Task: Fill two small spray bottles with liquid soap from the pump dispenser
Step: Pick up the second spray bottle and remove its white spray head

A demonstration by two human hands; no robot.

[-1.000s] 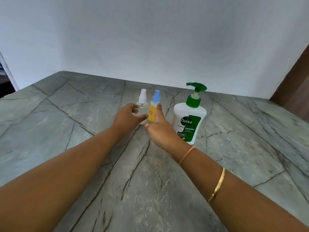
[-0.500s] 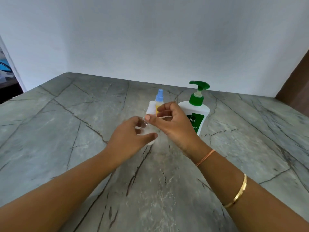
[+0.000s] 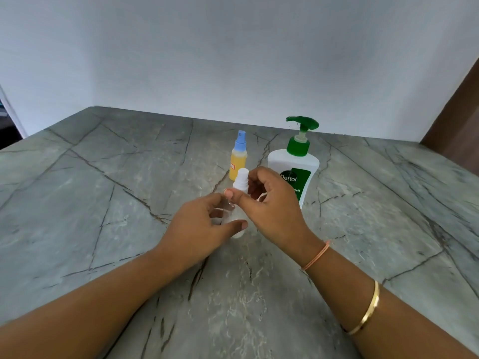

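A small clear spray bottle (image 3: 237, 216) with a white spray top stands in the middle of the marble counter. My left hand (image 3: 199, 226) wraps around its clear body. My right hand (image 3: 269, 203) pinches the white top at the bottle's neck with thumb and fingers. Behind it a yellow spray bottle (image 3: 238, 161) with a blue top stands upright by itself. To the right of that is the white Dettol pump dispenser (image 3: 295, 164) with a green pump head, partly hidden by my right hand.
The grey veined marble counter (image 3: 103, 203) runs back to a white wall (image 3: 233, 60). A brown wooden panel (image 3: 456, 120) rises at the right. The counter's left edge drops off beside a dark gap.
Both hands pulled the clear bottle away from the yellow one toward me. My left hand took its body and my right hand moved onto its white top.
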